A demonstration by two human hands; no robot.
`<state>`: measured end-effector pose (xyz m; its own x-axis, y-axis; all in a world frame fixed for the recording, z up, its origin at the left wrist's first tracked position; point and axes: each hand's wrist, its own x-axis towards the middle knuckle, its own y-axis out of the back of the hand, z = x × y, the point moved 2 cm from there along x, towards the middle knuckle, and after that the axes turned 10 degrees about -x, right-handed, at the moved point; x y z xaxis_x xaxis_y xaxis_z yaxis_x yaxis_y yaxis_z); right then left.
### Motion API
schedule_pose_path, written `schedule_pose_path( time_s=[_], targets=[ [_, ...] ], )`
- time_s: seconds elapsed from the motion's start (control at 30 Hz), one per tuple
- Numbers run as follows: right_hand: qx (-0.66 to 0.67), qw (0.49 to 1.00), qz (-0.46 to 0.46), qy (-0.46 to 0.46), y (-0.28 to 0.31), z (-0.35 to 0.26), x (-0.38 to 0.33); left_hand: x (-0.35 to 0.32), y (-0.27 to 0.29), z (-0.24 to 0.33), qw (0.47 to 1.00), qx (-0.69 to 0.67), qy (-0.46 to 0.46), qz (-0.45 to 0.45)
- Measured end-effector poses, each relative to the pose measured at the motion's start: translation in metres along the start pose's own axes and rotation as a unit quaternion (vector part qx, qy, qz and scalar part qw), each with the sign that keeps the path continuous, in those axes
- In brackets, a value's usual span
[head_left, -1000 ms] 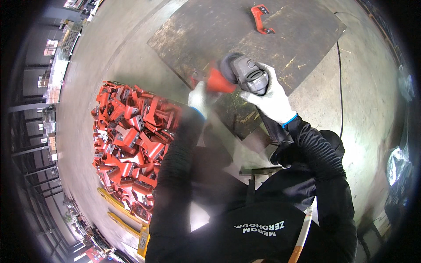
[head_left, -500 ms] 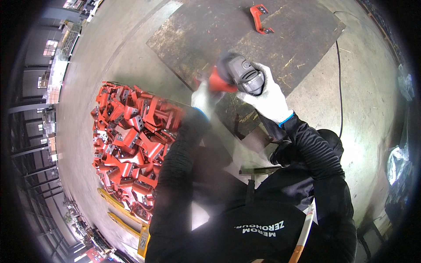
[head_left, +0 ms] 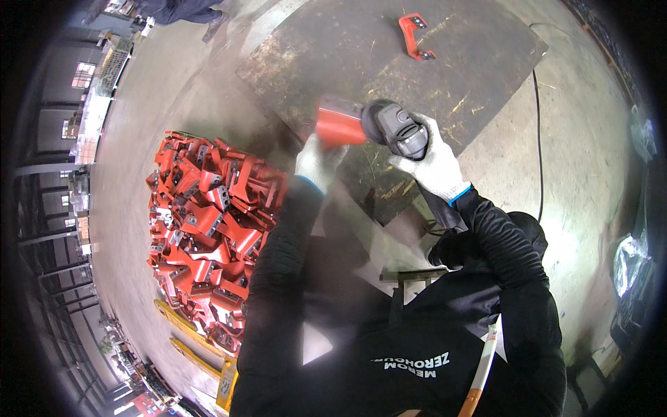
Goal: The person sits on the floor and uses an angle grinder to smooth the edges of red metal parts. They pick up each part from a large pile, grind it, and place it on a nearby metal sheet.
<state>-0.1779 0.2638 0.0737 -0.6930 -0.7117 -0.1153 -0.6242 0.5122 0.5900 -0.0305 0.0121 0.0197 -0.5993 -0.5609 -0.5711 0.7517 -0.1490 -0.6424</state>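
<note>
My left hand (head_left: 319, 161), in a white glove with a blue cuff, grips a red painted metal bracket (head_left: 340, 124) from below. In my gloved right hand (head_left: 436, 158) is a dark grey angle grinder (head_left: 404, 135), its head turned toward the bracket. The grinder's disc (head_left: 375, 119) is at the bracket's right edge; whether they touch I cannot tell. Fingers of both hands are partly hidden behind what they hold. Both things are above a dark, worn metal plate (head_left: 479, 62). Another red bracket (head_left: 411, 38) lies on the plate's far part.
A large heap of red brackets (head_left: 201, 222) stands to my left, with yellow pallet-jack forks (head_left: 184, 325) beside it. A black cable (head_left: 538, 139) runs along the floor at right. Clear plastic wrapping (head_left: 631, 264) lies at far right. Dark clothing of another person (head_left: 179, 10) shows at top left.
The bracket has been turned so its broad red face shows, and my left hand is lower. The grinder has shifted slightly right and down. A person's dark clothing has come into view at top left.
</note>
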Motion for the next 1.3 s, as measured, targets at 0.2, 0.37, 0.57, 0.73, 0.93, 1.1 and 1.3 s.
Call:
schedule_pose_path(
  time_s=[0.2,0.37,0.57,0.73,0.93,1.1,1.3],
  targets=[
    [0.07,0.997,0.026,0.024,0.006,-0.004,-0.007,0.008,0.002,0.022,0.999,-0.003,-0.006,0.036],
    [0.044,0.998,-0.004,0.043,0.009,-0.017,-0.01,0.007,0.009,0.027,0.998,0.016,0.014,0.054],
    [0.062,0.997,-0.003,0.037,0.004,-0.017,-0.013,-0.006,-0.003,0.016,0.999,-0.003,0.039,0.009],
    [0.13,0.99,0.029,0.056,0.018,-0.017,-0.008,0.004,0.004,0.014,0.993,0.105,0.033,0.042],
    [0.158,0.984,0.08,-0.008,0.021,-0.009,0.005,0.001,0.015,0.004,0.99,0.133,0.04,-0.022],
    [0.109,0.98,0.164,0.017,0.032,0.028,0.011,-0.011,-0.027,0.005,0.952,0.298,-0.068,-0.001],
    [0.056,0.987,0.147,-0.023,0.012,0.085,0.026,0.026,0.01,-0.047,0.781,0.582,-0.226,0.008]
  ],
)
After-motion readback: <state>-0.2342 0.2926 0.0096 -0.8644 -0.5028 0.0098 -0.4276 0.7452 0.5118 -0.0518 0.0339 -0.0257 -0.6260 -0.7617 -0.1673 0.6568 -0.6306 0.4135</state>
